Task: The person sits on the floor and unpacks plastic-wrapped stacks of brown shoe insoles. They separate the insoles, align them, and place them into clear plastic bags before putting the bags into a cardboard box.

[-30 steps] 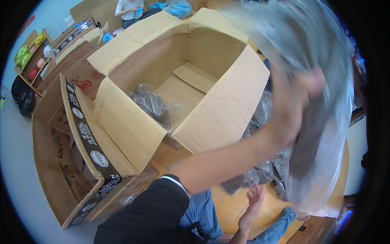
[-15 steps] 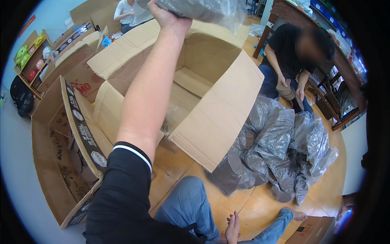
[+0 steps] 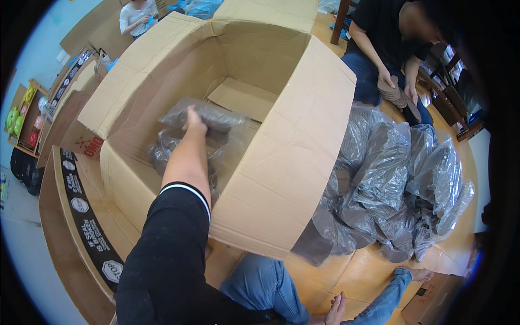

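Note:
My left hand (image 3: pixel 195 120) reaches down into a large open cardboard box (image 3: pixel 292 162). Its fingers are closed on a clear plastic bag of grey-brown pieces (image 3: pixel 222 116). Under and beside that bag lie other filled plastic bags (image 3: pixel 162 151), partly covered by my forearm. Low in the picture, by my jeans, my right hand (image 3: pixel 336 310) is held with its fingers stretched out and nothing in it.
Right of the box, several filled clear bags (image 3: pixel 384 168) lie heaped on the tiled floor. Beyond them a seated person holds a stack of flat brown pieces (image 3: pixel 394 93). At left stands another open carton (image 3: pixel 81 216). Another person (image 3: pixel 138 19) sits at the back.
My left hand has brought the bag from above the box's far edge down inside it. My view has shifted closer to the box. My right hand stays low and empty.

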The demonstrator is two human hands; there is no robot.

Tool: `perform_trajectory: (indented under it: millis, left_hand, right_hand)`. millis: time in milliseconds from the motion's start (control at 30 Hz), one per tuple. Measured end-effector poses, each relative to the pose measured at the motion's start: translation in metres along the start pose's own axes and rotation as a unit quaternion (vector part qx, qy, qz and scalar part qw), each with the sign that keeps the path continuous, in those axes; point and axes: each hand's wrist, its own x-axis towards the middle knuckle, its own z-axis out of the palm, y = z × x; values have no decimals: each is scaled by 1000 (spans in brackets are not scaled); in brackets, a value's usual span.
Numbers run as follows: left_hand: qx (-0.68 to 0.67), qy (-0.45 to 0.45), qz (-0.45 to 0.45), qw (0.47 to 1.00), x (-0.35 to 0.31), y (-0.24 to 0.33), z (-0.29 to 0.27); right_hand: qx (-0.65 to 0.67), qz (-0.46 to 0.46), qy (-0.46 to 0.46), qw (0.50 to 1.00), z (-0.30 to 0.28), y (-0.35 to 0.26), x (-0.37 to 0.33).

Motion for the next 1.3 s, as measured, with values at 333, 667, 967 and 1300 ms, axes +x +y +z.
perform_trajectory:
  millis: [333,667,967,1300]
  left_hand:
    - [363,129,384,839,-26,5,-43]
    - [981,-123,144,49,-112,-17,13]
    - [966,-164,167,108,-105,-13,-3]
    - [959,-136,55,244,-103,-10,9]
  right_hand:
    - [11,-14,-45,999,18,-36,20]
    - [5,5,-58,998,17,-29,13]
    - [-1,27,-69,997,21,-30,13]
    - [7,50,-73,996,20,-22,14]
